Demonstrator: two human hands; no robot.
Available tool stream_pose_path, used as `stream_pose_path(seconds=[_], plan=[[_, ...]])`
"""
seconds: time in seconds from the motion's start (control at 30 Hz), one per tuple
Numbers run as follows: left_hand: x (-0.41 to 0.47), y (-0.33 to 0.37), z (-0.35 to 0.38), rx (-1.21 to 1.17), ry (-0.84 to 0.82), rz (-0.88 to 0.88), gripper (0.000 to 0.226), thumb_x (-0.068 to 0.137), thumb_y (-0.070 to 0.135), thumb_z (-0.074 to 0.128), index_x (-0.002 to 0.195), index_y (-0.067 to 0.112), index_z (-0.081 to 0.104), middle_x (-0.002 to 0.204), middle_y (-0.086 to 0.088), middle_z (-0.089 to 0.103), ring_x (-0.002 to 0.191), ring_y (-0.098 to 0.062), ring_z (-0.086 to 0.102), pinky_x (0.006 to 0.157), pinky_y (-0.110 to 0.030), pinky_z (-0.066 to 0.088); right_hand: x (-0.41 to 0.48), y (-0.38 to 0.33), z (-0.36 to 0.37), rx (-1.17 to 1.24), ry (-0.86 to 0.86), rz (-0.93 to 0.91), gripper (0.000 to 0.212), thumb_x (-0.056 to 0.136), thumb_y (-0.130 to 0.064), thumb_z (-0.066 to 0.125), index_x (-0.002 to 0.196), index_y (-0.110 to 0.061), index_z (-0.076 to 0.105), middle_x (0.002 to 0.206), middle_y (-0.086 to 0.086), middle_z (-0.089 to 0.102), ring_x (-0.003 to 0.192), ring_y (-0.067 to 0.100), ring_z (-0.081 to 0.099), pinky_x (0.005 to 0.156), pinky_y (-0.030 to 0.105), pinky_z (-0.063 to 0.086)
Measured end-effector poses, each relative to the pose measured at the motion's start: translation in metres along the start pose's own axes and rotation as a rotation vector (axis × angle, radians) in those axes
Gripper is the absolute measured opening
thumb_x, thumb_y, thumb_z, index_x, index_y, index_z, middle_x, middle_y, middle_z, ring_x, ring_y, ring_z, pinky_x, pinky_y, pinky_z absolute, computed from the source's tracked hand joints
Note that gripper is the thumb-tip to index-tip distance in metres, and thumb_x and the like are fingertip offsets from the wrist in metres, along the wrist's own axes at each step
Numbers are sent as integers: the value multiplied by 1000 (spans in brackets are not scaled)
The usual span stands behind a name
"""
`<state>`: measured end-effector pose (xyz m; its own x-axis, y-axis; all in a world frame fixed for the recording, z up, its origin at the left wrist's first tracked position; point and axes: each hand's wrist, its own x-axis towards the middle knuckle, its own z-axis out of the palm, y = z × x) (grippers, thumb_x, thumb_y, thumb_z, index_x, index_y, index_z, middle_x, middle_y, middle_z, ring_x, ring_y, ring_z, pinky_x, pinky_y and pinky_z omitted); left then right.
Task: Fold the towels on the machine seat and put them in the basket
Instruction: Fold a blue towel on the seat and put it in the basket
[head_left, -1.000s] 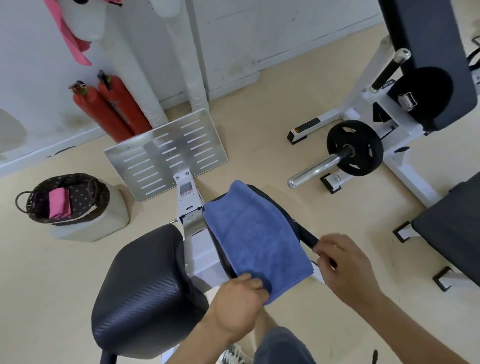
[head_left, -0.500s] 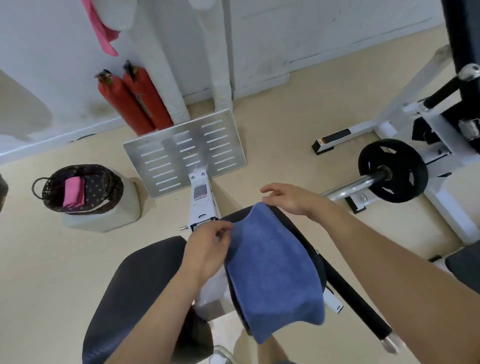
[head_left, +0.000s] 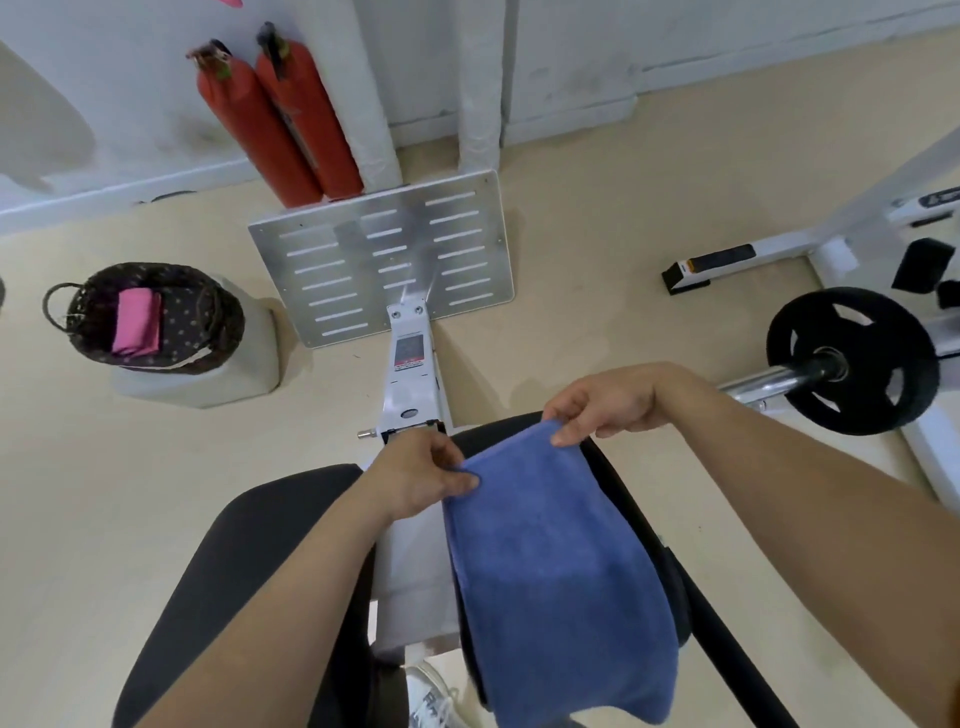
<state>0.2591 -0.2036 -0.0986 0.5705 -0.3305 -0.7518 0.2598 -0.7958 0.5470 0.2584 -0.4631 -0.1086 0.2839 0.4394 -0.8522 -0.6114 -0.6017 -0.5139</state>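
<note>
Right now the blue towel (head_left: 556, 561) lies draped lengthwise over the black seat pad (head_left: 621, 499) of the machine. Its near end hangs off the pad's edge toward us. Our left hand (head_left: 415, 480) pinches the towel's far left corner between thumb and fingers. Our right hand (head_left: 608, 402) pinches the far right corner the same way, so both hands are grasping the towel. The two hands sit close together over the far end of the pad.

A second black pad (head_left: 249, 561) lies to the left, under our left forearm. The machine's white frame (head_left: 415, 374) shows between the two pads and runs away from us to a slotted metal footplate (head_left: 384, 254) near the wall.

Well apart to the left, the dark woven basket (head_left: 223, 322) sits on a pale block (head_left: 249, 364) on the floor, with a folded pink towel (head_left: 137, 322) lying inside it. Two red cylinders (head_left: 280, 114) lean against the white wall behind the footplate. To the right, a black weight plate (head_left: 852, 358) sits on a shiny bar (head_left: 753, 387), beside another white machine frame (head_left: 769, 249). A white shoe (head_left: 431, 696) shows at the bottom edge, between the pads. The floor is beige.
</note>
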Motion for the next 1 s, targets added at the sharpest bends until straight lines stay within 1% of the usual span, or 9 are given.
stream_pose_path(seconds=[0.07, 0.13, 0.2, 0.37, 0.47, 0.57, 0.7, 0.87, 1.0], plan=[[-5, -3, -3, -216, 33, -20, 15, 75, 9, 77, 70, 13, 63, 59, 2, 59, 55, -10, 52, 57, -22, 44, 2, -1, -2, -24, -16, -5, 33, 76, -36, 72, 100, -14, 65, 89, -5, 59, 82, 6, 50, 65, 26, 27], [-10, -4, -7, -415, 19, -18, 16, 76, -2, 73, 71, 8, 61, 62, -3, 58, 54, -11, 51, 53, -19, 44, 3, -4, -2, -65, 12, 1, 11, 83, -26, 71, 85, -18, 63, 78, -9, 58, 76, 7, 49, 68, 24, 32], [-12, -5, -8, -462, 28, -39, 17, 76, -7, 69, 73, 7, 60, 63, -5, 58, 50, -9, 49, 48, -16, 41, 4, -8, 0, -120, 64, 31, 15, 87, -21, 67, 75, -21, 57, 73, -11, 57, 73, 9, 53, 75, 23, 39], [-1, -2, 7, -71, 133, -71, 14, 76, 7, 63, 84, 19, 63, 77, -2, 66, 64, -9, 56, 56, -17, 40, 8, -14, 24, -302, 357, 53, 13, 85, -26, 64, 90, -20, 54, 74, -8, 58, 66, 10, 59, 60, 23, 41], [1, -1, 14, 38, 131, -48, 15, 83, 16, 59, 95, 25, 63, 82, 9, 60, 74, -4, 56, 57, -13, 36, 2, -14, 33, -246, 370, 43, 34, 83, -36, 69, 111, -18, 58, 89, -11, 59, 81, 11, 61, 72, 23, 45], [0, -8, 13, 59, 33, -33, 16, 86, 28, 64, 101, 24, 65, 96, 15, 56, 93, -8, 59, 70, -16, 40, 3, -11, 33, -272, 351, 77, 30, 82, -23, 72, 110, -14, 67, 94, -5, 65, 92, 16, 63, 82, 28, 50], [-1, -9, 8, 46, 7, -86, 14, 79, 22, 73, 82, 20, 60, 83, 0, 65, 75, -16, 61, 64, -24, 47, 3, -11, 34, -228, 423, 65, 19, 82, -15, 69, 100, -12, 71, 91, 1, 69, 92, 20, 65, 83, 31, 51], [8, 13, 11, 133, 287, 15, 12, 79, 12, 61, 79, 24, 57, 76, 5, 62, 68, -15, 56, 53, -21, 38, 5, -9, 39, -346, 706, 85, 17, 82, -14, 61, 98, -17, 66, 102, 3, 66, 89, 20, 60, 72, 30, 48], [3, 20, 22, 380, 511, 172, 31, 83, 4, 51, 108, 20, 59, 113, -2, 56, 100, -23, 51, 71, -27, 43, -5, -10, 66, -571, 1066, -12, 51, 86, -22, 60, 133, -21, 43, 129, 8, 46, 113, 29, 47, 81, 39, 48]])
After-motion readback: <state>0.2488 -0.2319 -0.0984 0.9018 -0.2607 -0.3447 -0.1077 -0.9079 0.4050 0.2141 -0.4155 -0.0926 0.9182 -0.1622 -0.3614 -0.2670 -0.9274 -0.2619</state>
